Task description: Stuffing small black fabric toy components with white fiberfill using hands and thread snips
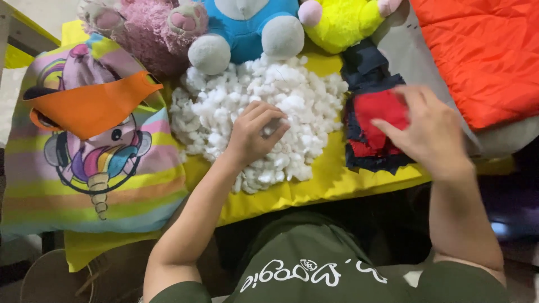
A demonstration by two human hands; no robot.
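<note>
The left hand pinches a bit of the white stuffing right under it on the yellow worktop, while the right hand lies flat and open on the red cloth just beside.

Bright, even overhead light floods the yellow cloth, with the white stuffing above it nearly washed out. The right hand, right of the stuffing, is smeared by motion blur. Below the cloth's front edge the scene drops into deep shadow and soft focus.
</note>
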